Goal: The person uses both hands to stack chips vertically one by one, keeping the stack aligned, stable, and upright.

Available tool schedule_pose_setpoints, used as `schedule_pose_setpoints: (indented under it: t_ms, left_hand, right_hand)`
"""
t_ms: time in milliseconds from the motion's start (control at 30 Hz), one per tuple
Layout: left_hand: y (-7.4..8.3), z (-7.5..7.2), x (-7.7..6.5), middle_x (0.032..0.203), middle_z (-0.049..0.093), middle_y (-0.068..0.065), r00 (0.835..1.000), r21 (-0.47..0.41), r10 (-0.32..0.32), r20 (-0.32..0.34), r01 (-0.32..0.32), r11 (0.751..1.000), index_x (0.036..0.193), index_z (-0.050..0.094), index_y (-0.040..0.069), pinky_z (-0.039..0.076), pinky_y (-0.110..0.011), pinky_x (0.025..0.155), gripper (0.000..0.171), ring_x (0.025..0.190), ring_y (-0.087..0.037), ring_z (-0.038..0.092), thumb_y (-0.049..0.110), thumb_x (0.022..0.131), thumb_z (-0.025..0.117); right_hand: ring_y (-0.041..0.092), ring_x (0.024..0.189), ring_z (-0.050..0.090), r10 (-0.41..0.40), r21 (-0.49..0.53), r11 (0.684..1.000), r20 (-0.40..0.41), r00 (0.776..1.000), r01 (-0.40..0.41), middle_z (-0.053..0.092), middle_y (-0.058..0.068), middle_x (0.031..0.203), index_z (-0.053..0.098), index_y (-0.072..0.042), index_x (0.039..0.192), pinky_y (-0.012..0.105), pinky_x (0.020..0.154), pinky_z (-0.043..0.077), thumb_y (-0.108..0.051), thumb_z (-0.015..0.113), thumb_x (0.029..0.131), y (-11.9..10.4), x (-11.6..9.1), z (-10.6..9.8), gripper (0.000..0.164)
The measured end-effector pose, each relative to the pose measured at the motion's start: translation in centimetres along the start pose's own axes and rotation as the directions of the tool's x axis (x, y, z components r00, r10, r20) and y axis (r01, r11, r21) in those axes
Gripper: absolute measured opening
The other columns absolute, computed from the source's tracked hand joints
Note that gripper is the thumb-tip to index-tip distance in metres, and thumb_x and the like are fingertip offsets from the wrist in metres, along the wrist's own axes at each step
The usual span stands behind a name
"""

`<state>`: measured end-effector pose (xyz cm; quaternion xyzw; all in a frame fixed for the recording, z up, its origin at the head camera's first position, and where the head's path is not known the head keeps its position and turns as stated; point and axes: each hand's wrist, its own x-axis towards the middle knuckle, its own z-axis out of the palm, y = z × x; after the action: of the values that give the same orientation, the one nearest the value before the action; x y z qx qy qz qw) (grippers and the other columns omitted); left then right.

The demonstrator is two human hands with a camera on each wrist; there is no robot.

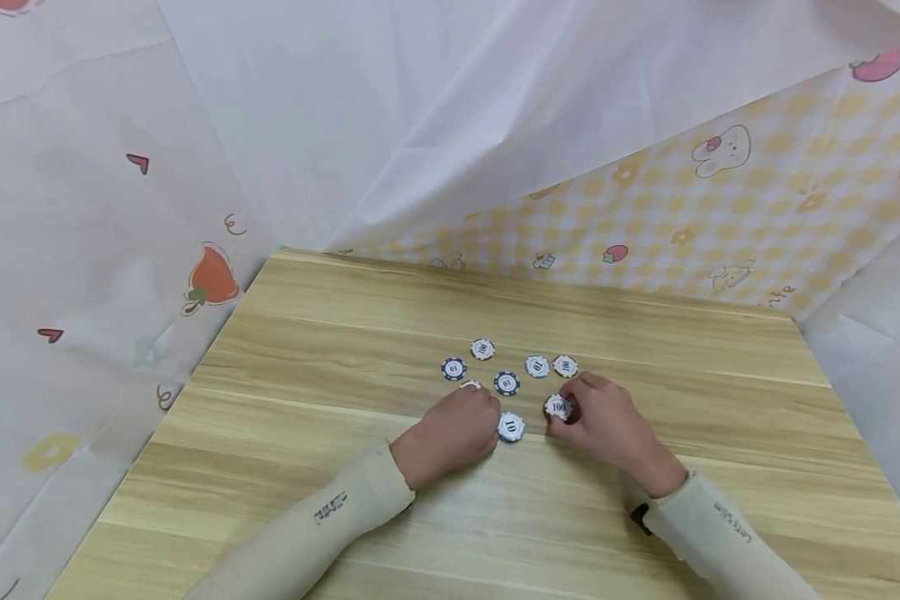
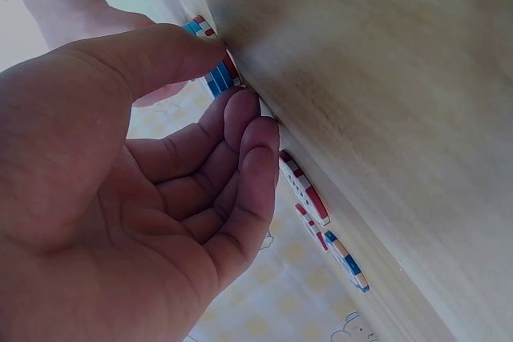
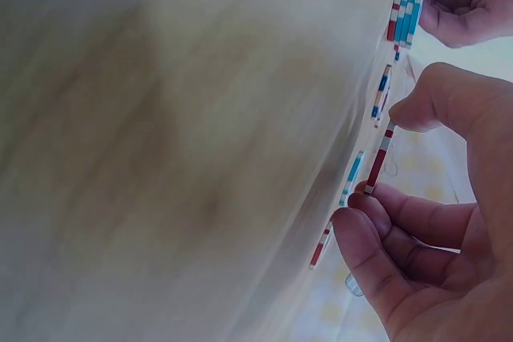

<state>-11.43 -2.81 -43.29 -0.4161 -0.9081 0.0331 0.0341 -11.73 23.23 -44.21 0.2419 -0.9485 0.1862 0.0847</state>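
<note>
Head: the right hand pinches a chip near the stack on the table. Left wrist: the left hand pinches that stack — probably steadying it. Right wrist: the rim grip leaves the chip's faces uncovered.

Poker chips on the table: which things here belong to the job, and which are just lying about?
Likely part of the job:
100 chip, pinched by the right hand
Chip stack, at the left hand
Loose chips, probably

Just surroundings:
Wooden tabletop
Checked cloth
White sheet
</note>
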Motion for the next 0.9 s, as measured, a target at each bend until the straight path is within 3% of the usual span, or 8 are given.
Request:
schedule_pose_setpoints:
  t_ms: [333, 633, 900]
  left_hand:
    - [0.1, 0.0, -0.1, 0.085, 0.071, -0.004, 1.000, 0.026, 0.000, -0.015, 0.001, 1.000, 0.092, 0.076, 0.006, 0.055, -0.034, 0.084, 0.023, 0.082, -0.019, 0.067, 0.025, 0.104, 0.071]
    - [0.1, -0.1, 0.0, 0.087, 0.072, -0.005, 1.000, -0.016, -0.019, 0.005, 0.019, 1.000, 0.095, 0.077, 0.005, 0.056, -0.034, 0.082, 0.023, 0.083, -0.019, 0.067, 0.025, 0.104, 0.071]
    - [0.0, -0.2, 0.0, 0.084, 0.070, -0.004, 1.000, -0.031, -0.013, -0.011, 0.013, 0.999, 0.088, 0.073, 0.006, 0.055, -0.034, 0.081, 0.021, 0.082, -0.020, 0.068, 0.021, 0.103, 0.069]
  right_hand:
    - [0.010, 0.072, 0.054, -0.047, -0.009, 0.999, 0.008, 0.999, 0.047, 0.062, 0.000, 0.087, 0.075, -0.003, 0.094, 0.028, 0.061, 0.051, -0.022, 0.090, 0.082, -0.8, -0.1, 0.5, 0.027]
    - [0.012, 0.075, 0.057, -0.077, -0.016, 0.997, -0.003, 0.997, 0.077, 0.066, 0.002, 0.088, 0.077, -0.003, 0.096, 0.030, 0.063, 0.052, -0.021, 0.088, 0.084, -1.7, 0.0, 0.5, 0.024]
    - [0.013, 0.079, 0.058, -0.095, -0.019, 0.995, 0.008, 0.995, 0.096, 0.067, 0.003, 0.092, 0.078, -0.003, 0.101, 0.032, 0.066, 0.053, -0.021, 0.090, 0.085, -2.5, -0.1, 0.6, 0.027]
